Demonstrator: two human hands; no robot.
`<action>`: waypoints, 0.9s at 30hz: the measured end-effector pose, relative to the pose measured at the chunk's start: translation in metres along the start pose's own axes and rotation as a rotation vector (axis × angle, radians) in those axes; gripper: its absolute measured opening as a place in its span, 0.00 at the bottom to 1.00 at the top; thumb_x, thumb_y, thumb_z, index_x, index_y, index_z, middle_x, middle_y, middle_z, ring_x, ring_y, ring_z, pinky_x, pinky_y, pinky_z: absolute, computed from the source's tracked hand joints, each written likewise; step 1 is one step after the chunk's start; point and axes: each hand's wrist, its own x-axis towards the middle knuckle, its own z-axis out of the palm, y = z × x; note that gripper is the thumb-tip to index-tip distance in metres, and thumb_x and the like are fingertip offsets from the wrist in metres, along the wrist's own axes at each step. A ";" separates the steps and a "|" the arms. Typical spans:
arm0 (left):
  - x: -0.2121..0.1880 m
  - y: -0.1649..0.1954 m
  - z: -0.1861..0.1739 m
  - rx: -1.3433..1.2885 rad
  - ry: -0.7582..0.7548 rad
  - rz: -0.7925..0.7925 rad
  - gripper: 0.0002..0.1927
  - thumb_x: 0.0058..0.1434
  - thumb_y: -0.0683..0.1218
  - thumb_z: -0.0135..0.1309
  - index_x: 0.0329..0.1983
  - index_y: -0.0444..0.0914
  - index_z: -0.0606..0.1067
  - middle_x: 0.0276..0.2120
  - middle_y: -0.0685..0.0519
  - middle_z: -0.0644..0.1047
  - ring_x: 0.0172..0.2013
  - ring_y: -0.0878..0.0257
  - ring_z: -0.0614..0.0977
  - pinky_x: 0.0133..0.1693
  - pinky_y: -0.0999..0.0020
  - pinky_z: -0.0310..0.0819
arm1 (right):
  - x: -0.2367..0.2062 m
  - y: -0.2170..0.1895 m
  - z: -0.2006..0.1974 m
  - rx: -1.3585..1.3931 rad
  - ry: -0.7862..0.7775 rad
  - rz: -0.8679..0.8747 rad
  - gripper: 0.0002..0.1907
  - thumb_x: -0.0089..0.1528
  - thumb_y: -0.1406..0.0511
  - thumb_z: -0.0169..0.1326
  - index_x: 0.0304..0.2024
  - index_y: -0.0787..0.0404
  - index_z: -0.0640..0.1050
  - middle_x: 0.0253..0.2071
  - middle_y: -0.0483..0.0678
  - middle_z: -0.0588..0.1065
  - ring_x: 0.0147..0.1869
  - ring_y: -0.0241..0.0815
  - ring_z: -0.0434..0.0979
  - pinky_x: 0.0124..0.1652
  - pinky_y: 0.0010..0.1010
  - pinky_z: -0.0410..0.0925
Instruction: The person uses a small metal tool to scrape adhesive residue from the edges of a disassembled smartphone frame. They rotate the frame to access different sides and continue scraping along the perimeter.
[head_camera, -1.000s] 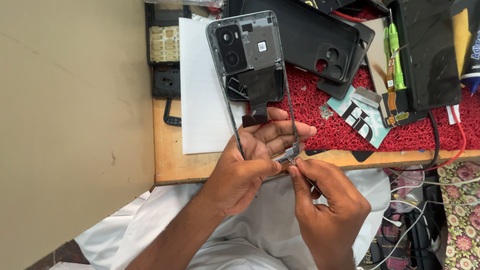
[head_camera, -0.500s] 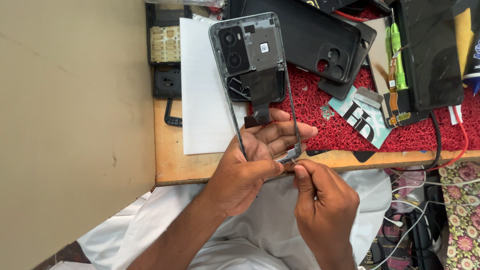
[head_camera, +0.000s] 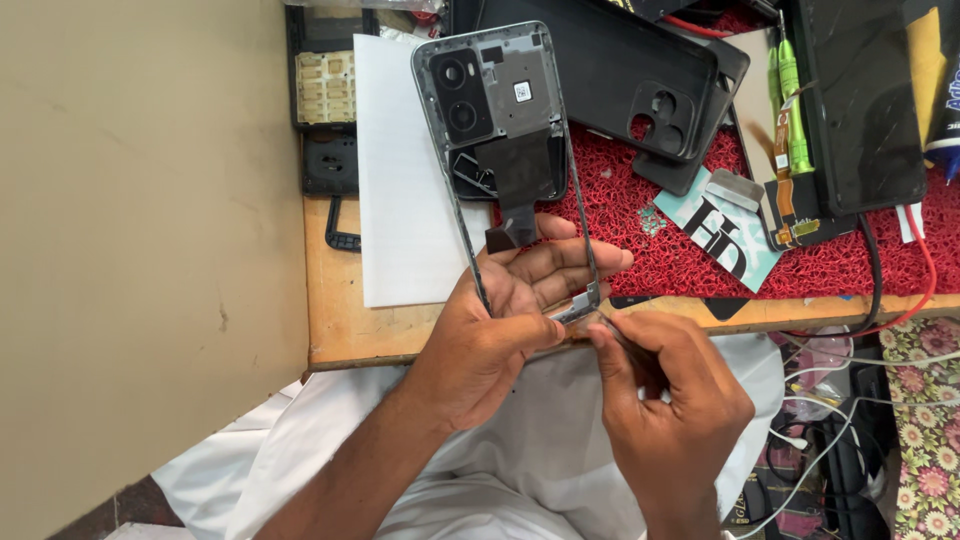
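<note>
Above the front edge of the wooden bench (head_camera: 350, 340), the left hand (head_camera: 490, 340) cradles a stripped phone frame (head_camera: 500, 120), its fingers closed around the lower end with the thumb pressed over the bottom rail; the camera end tilts away over a white sheet (head_camera: 400, 200) and a red mat (head_camera: 640, 220). The right hand (head_camera: 670, 410) is pinched together at the frame's bottom corner, thumb and forefinger meeting on a small metal part (head_camera: 578, 308); whether they grip the part itself or a thin tool I cannot tell. To do this well, the left hand should probably keep the thin side rails from twisting, bracing close to the worked corner, while the right works with light, steady force at that corner rather than levering hard. A dark ribbon cable (head_camera: 515, 225) hangs inside the frame and looks easy to snag. Black back covers (head_camera: 640, 90) lie beyond.
</note>
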 end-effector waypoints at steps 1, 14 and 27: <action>0.000 0.000 0.000 -0.003 -0.008 0.008 0.32 0.57 0.27 0.44 0.65 0.36 0.59 0.65 0.35 0.70 0.64 0.51 0.74 0.60 0.59 0.77 | 0.000 -0.001 0.000 -0.024 -0.012 -0.004 0.12 0.59 0.69 0.68 0.43 0.64 0.80 0.39 0.49 0.79 0.32 0.32 0.74 0.31 0.23 0.68; 0.000 -0.002 -0.002 -0.001 -0.023 0.021 0.33 0.55 0.28 0.44 0.65 0.38 0.60 0.65 0.36 0.69 0.67 0.52 0.73 0.59 0.60 0.77 | -0.002 -0.004 -0.001 -0.045 0.014 -0.058 0.11 0.59 0.72 0.67 0.44 0.61 0.82 0.41 0.46 0.80 0.38 0.35 0.80 0.34 0.24 0.70; -0.001 -0.001 -0.003 0.024 -0.026 0.025 0.33 0.55 0.27 0.45 0.65 0.38 0.60 0.65 0.34 0.69 0.64 0.51 0.74 0.58 0.59 0.78 | 0.006 -0.007 -0.003 -0.027 -0.068 -0.018 0.09 0.59 0.72 0.66 0.41 0.61 0.82 0.38 0.44 0.80 0.34 0.33 0.77 0.32 0.24 0.67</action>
